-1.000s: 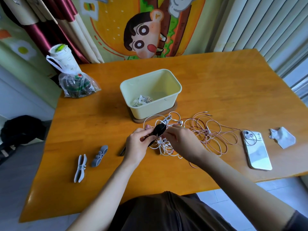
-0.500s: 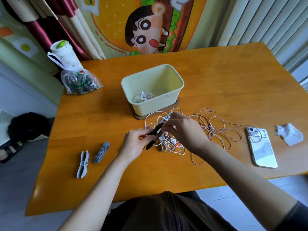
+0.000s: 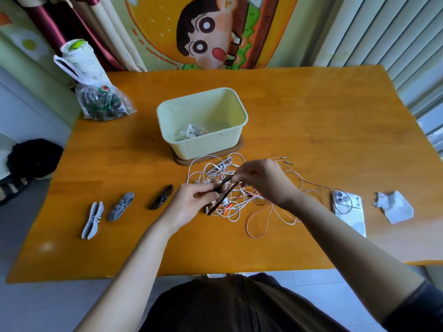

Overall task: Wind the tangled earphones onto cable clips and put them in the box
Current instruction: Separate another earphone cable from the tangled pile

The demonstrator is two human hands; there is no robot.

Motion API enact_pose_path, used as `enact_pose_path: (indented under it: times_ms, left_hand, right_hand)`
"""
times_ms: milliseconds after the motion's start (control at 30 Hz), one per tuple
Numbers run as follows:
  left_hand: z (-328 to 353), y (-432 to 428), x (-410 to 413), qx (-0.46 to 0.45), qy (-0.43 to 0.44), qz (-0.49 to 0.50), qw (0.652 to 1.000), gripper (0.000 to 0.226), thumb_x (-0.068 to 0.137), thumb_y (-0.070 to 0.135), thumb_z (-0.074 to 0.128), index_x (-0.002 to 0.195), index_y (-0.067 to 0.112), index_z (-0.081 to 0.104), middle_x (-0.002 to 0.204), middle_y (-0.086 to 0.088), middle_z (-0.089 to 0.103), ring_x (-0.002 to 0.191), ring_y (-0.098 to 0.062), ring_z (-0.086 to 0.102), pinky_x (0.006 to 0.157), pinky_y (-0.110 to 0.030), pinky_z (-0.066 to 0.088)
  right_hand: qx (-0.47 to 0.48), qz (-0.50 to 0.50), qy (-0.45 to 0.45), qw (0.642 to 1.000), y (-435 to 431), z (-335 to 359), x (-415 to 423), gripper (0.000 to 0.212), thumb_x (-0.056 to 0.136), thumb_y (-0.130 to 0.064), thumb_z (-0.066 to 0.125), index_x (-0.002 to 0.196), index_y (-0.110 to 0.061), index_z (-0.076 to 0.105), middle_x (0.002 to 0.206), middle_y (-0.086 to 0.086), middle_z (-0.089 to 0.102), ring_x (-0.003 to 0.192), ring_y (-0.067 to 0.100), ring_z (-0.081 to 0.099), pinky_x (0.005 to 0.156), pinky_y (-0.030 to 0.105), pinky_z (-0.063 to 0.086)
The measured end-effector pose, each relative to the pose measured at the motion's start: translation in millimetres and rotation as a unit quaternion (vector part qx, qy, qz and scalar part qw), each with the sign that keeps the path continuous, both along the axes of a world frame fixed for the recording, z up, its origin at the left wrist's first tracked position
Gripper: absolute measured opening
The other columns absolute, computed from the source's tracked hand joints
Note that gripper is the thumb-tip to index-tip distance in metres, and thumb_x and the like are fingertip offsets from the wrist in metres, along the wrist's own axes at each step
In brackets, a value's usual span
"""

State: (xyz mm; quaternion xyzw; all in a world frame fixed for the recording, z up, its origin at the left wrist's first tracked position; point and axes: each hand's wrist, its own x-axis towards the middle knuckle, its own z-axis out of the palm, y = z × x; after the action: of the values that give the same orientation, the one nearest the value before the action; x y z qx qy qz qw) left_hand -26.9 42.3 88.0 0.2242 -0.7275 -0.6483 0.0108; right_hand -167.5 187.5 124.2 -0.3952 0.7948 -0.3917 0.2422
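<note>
Left hand point(image 3: 189, 202) gripped the lower end of a slim black plastic cable clip point(image 3: 224, 191); right hand point(image 3: 263, 180) pinched its upper end. Both were just in front of the pale yellow plastic box point(image 3: 203, 149), above the tangled white and pink earphones point(image 3: 242, 202) lying on the orange wooden bench point(image 3: 311, 116).

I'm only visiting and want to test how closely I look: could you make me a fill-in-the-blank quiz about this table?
1. The left hand and right hand pinch one slim dark cable clip, so ___ hands are busy.
2. Left of the hands lie ___ grey plastic cable clips.
3. A wound white earphone bundle lies inside the pale yellow plastic ___.
4. The white smartphone lies with its camera lenses facing ___.
Missing words: both; two; box; up.
</note>
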Motion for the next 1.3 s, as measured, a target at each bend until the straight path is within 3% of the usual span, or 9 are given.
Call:
enact_pose_path:
  times_ms: [167,333,433,567,700,833,900,1100,1300]
  left_hand:
    - [-6.2,32.9,-9.4,0.074,0.035,0.050,0.995,0.026,0.083,0.010,0.063,0.102,0.026,0.068,0.097,0.020,0.071,0.102,0.001,0.063,0.091,-0.018,0.048]
    - [-3.3,61.1,-22.3,0.239,0.100,0.131,0.957,0.030,0.078,0.019,0.058,0.105,0.019,0.071,0.103,0.001,0.073,0.100,-0.016,0.067,0.089,-0.029,0.053]
    - [-4.9,70.2,-26.4,0.326,0.118,0.180,0.920,0.031,0.081,0.022,0.053,0.109,0.014,0.064,0.102,0.000,0.073,0.098,-0.017,0.067,0.090,-0.033,0.053]
    - [-9.9,74.8,-27.7,0.385,0.111,0.245,0.883,0.044,0.081,0.028,0.054,0.120,0.008,0.058,0.111,-0.010,0.067,0.110,-0.023,0.062,0.089,-0.028,0.054]
    - [-12.7,70.0,-31.4,0.399,0.109,0.251,0.875,0.042,0.083,0.030,0.054,0.119,0.009,0.058,0.113,-0.012,0.065,0.114,-0.025,0.060,0.090,-0.027,0.053]
    - [-12.0,66.7,-37.7,0.418,0.111,0.210,0.877,0.041,0.082,0.031,0.051,0.117,0.010,0.058,0.105,-0.011,0.067,0.104,-0.023,0.063,0.087,-0.026,0.054]
    - [-11.7,64.1,-39.4,0.423,0.108,0.197,0.878,0.042,0.082,0.032,0.051,0.117,0.011,0.058,0.110,-0.014,0.064,0.112,-0.030,0.058,0.095,-0.033,0.050]
    - [-13.9,50.8,-39.7,0.406,0.111,0.266,0.867,0.031,0.091,0.029,0.048,0.113,0.010,0.060,0.109,-0.014,0.063,0.116,-0.033,0.055,0.088,-0.036,0.051]
    - [-10.6,36.7,-40.9,0.299,0.103,0.339,0.886,0.015,0.095,0.012,0.054,0.104,0.010,0.065,0.096,-0.009,0.069,0.092,-0.021,0.065,0.083,-0.042,0.055]
  right_hand:
    - [0.010,-0.022,-0.234,0.972,22.8,-4.8,-17.0,0.020,0.087,-0.018,0.064,0.070,-0.008,0.065,0.061,0.003,0.061,0.052,0.005,0.057,0.052,0.015,0.045]
    - [-0.004,-0.051,-0.333,0.941,38.4,-23.1,-1.7,0.031,0.094,-0.029,0.053,0.068,-0.013,0.059,0.055,-0.008,0.056,0.050,0.003,0.050,0.052,0.014,0.042]
    - [-0.004,-0.087,-0.327,0.941,38.7,-30.9,15.3,0.038,0.097,-0.034,0.047,0.066,-0.015,0.057,0.050,-0.012,0.051,0.048,0.004,0.043,0.049,0.014,0.038]
    - [-0.006,-0.128,-0.299,0.946,34.0,-35.1,25.8,0.040,0.098,-0.034,0.045,0.067,-0.011,0.057,0.057,-0.001,0.047,0.047,0.007,0.039,0.048,0.018,0.035]
    - [0.007,-0.155,-0.318,0.935,24.9,-32.0,27.7,0.037,0.098,-0.033,0.045,0.076,-0.006,0.059,0.058,0.001,0.047,0.047,0.008,0.039,0.050,0.021,0.035]
    - [-0.008,-0.192,-0.395,0.898,21.8,-30.2,28.3,0.022,0.099,-0.025,0.045,0.087,-0.009,0.052,0.064,0.001,0.049,0.047,0.006,0.039,0.047,0.017,0.035]
    - [-0.016,-0.192,-0.413,0.890,20.1,-29.5,28.3,0.016,0.099,-0.020,0.046,0.087,-0.010,0.051,0.066,0.001,0.051,0.047,0.006,0.039,0.046,0.017,0.035]
    - [-0.018,-0.203,-0.321,0.925,0.9,-35.3,39.6,0.019,0.099,-0.019,0.046,0.082,-0.012,0.051,0.066,0.000,0.054,0.046,0.005,0.042,0.044,0.015,0.035]
    - [0.003,-0.160,-0.235,0.959,-11.3,-44.3,49.3,0.020,0.098,-0.019,0.048,0.087,-0.007,0.060,0.070,0.005,0.059,0.048,0.009,0.041,0.045,0.016,0.033]
